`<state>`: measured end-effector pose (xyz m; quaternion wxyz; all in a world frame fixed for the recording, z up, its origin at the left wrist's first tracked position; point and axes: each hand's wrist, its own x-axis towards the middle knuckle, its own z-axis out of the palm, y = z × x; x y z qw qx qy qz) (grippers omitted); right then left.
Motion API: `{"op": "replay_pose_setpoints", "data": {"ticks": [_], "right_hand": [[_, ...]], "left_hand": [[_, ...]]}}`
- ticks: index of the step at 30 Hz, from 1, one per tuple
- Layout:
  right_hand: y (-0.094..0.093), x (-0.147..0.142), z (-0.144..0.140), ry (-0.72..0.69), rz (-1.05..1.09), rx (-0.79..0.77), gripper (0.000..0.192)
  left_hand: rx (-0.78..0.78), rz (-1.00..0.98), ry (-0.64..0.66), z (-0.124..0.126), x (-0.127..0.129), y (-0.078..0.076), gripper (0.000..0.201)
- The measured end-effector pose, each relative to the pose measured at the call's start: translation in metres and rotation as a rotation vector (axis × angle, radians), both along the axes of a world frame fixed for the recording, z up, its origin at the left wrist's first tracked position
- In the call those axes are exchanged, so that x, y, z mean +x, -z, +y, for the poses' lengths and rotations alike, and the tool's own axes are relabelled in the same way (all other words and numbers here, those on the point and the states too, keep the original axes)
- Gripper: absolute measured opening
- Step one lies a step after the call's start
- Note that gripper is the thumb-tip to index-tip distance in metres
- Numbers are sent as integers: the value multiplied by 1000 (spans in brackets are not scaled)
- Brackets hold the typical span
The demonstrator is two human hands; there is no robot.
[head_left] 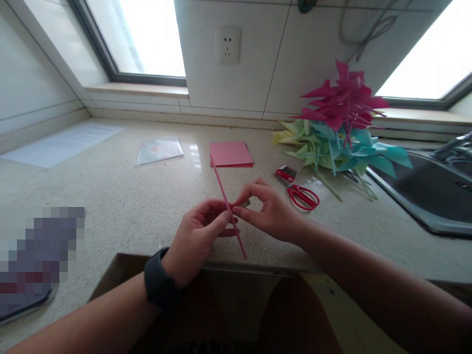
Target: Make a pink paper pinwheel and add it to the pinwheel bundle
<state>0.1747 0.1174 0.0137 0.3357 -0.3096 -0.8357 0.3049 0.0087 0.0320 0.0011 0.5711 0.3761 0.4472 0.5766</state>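
Head camera view, looking down at two bare hands meeting over a speckled countertop point(121, 196). The left hand point(197, 238), a dark band on its wrist, pinches a thin pink stick point(225, 199) between thumb and fingertips. The right hand point(271, 211) pinches the same stick from the other side, its fingertips touching the left hand's; a small pale piece shows at its fingertips, too small to tell what it is. The stick runs slanted, its upper end pointing away toward the wall, its lower end over the counter's near edge.

Beyond the stick's upper end lies a stack of pink paper point(231, 154). Right of the stick, near the right hand, lie red scissors point(300, 194) with a small red box point(285, 173) beside them. Farther right of the stick sits a heap of paper pinwheels point(341, 130), pink on top, blue, green and yellow beneath, next to a sink point(431, 196). Left of the stick, well apart, lie a clear packet point(159, 149) and a white printed sheet point(64, 143)
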Motion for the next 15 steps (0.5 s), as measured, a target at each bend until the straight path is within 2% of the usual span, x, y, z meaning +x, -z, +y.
{"op": "replay_pose_setpoints", "data": {"ticks": [7,15], "right_hand": [[3,11,-27,89,9,-21,9],[9,35,-66,172,57,-63,14]], "left_hand": [[-65,-74,68,-12,6,0,26],[-124,-102,227,-29,17,0,24]]}}
